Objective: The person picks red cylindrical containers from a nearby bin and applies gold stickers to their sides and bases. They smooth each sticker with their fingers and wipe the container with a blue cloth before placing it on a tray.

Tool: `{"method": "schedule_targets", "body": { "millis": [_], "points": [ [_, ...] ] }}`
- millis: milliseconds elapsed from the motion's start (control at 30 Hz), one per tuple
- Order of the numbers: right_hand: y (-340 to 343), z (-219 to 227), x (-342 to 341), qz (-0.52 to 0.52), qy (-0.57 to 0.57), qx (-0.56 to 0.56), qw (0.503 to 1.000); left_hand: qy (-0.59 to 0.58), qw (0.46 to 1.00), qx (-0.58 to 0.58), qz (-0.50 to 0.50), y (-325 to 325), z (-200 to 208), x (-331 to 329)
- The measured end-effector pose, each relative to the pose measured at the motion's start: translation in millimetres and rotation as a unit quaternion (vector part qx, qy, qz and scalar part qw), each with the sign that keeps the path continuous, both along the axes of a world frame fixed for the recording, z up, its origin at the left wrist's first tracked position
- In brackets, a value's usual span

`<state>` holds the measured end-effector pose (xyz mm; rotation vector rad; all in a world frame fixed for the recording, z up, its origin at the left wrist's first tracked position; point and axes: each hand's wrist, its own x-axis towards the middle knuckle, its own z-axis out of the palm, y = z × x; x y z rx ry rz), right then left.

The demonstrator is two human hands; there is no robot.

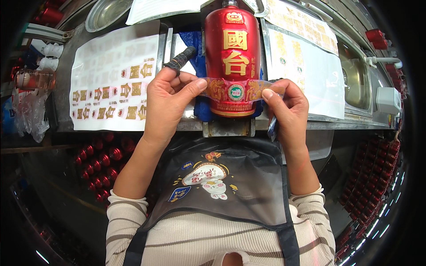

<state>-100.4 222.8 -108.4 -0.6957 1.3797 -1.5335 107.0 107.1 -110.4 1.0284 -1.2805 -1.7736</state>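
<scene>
A big red bottle [231, 44] with gold characters lies on its back on a blue cloth [202, 108], its neck away from me. Across its lower body stretches a clear decal strip [255, 90] with gold patterns and a round green-and-white emblem. My left hand [172, 95] pinches the strip's left end between thumb and finger; its raised index finger wears a dark wrapped finger cover [183, 59]. At the strip's right end, my right hand [286, 104] is closed in a pinch. A thin bluish piece [272, 128], too unclear to name, hangs below that hand's fingers.
White decal sheets flank the bottle, one on the left [111, 80] and one on the right [321, 91]. A metal basin [106, 15] stands at the far left, and a metal tray [357, 80] at the right. Several red bottles [104, 158] stand below the bench.
</scene>
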Motion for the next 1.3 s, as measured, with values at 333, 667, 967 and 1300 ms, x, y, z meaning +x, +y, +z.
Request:
{"method": "schedule_targets", "body": {
  "millis": [333,667,967,1300],
  "points": [
    [-6.2,-3.8,-0.1,-0.059,0.074,0.037,0.995,-0.049,0.995,-0.075,0.044,-1.8,-10.2,0.8],
    [-18.9,2.3,11.3,0.020,0.061,0.021,0.998,0.069,0.994,-0.005,-0.087,7.0,-6.7,-17.8],
    [-21.1,1.9,11.6,0.024,0.076,0.018,0.997,0.073,0.994,0.012,-0.085,4.3,-8.0,-16.5],
    [-21.8,0.2,9.4,0.025,0.058,0.015,0.998,0.045,0.996,-0.028,-0.078,6.0,-6.4,-17.4]
  ]
}}
